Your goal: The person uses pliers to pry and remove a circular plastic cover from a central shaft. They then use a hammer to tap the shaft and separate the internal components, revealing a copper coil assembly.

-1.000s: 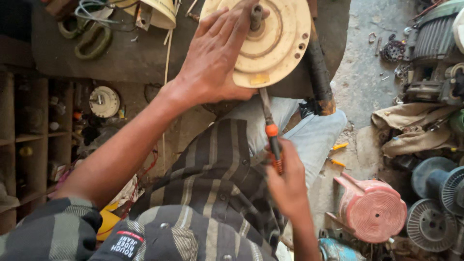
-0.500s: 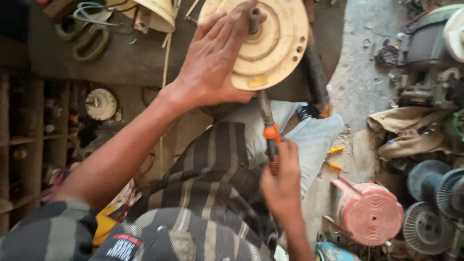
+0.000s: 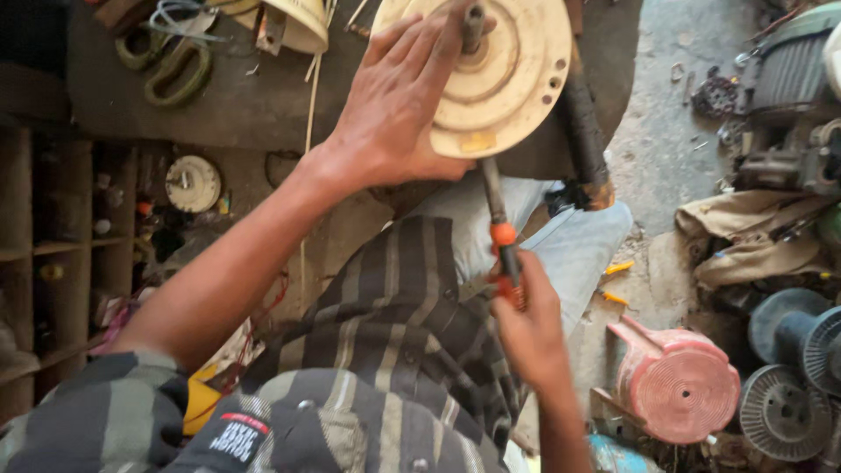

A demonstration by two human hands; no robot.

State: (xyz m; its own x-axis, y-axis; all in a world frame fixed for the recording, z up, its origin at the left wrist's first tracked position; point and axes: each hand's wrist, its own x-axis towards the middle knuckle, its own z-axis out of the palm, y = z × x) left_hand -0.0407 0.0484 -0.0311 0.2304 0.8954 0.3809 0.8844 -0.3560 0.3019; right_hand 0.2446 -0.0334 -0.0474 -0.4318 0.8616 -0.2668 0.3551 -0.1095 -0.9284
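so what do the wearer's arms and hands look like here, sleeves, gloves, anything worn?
Both hands are bare: no gloves, and no rings or watch that I can make out. The left hand leads back along a bare forearm to a short sleeve in a dark grey and light plaid, matching the striped shirt. The right hand has a bare forearm; its sleeve is out of view.

Head cam, looks steeply down, close on lap, bench edge [image 3: 263, 114].
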